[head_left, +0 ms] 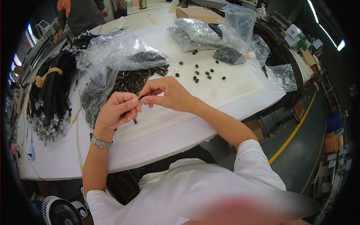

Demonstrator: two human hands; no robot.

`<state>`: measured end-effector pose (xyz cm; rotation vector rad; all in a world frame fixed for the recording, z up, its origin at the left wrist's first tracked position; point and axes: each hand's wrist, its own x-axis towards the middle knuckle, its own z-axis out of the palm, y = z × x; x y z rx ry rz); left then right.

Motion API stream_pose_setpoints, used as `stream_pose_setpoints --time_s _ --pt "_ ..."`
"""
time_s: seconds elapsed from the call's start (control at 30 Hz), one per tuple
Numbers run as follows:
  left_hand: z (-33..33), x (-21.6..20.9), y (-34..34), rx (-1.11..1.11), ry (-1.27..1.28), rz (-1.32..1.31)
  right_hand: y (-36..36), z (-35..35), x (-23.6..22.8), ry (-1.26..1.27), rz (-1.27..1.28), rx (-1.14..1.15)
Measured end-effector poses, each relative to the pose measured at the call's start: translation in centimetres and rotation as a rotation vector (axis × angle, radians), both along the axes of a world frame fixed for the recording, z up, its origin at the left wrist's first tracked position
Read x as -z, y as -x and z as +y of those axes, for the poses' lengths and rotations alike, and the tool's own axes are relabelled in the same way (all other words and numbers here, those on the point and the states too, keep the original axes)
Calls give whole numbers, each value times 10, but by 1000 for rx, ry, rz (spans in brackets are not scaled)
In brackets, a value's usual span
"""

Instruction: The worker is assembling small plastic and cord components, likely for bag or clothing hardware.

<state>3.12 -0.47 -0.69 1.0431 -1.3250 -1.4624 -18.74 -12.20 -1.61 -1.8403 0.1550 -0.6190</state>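
My left hand (117, 108), with a metal watch (101, 141) on its wrist, and my right hand (168, 93) meet over the near left of the table. Between their fingertips they pinch a small dark part (140, 98), mostly covered by the fingers, so its kind cannot be made out. Just beyond my hands, a pile of small dark and brownish cylindrical pieces (129, 80) spills from a clear plastic bag (123, 47). Another small dark piece (135, 121) shows under my left hand. Several short black pieces (197, 72) lie scattered farther right on a pale sheet (232, 84).
A tied bundle of black cables (56, 80) lies at the left. Filled clear bags (198, 32) and a cardboard box (198, 14) stand at the back. Across the table is another person (84, 13). A fan (62, 212) sits below the table's near left edge.
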Motion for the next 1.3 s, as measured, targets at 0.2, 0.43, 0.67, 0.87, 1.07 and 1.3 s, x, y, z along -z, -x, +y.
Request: stream_pose_setpoints --time_s 0.2,0.43,0.67,0.87,1.07,1.3 --pt "-3 4 1 -10 -14 3 -2 1 8 -54 -37 -1" --pt "-2 5 6 -17 -2 -46 -3 1 8 -59 -27 41" --pt "-13 11 -1 -128 -29 -61 30 -26 8 -53 -47 362" --pt "-15 23 -9 -197 6 -1 103 -83 6 301 308 791" --pt "-17 25 -6 -218 27 106 91 -79 13 655 408 753" --pt "-20 33 -16 -310 92 187 -16 -15 13 912 279 337"
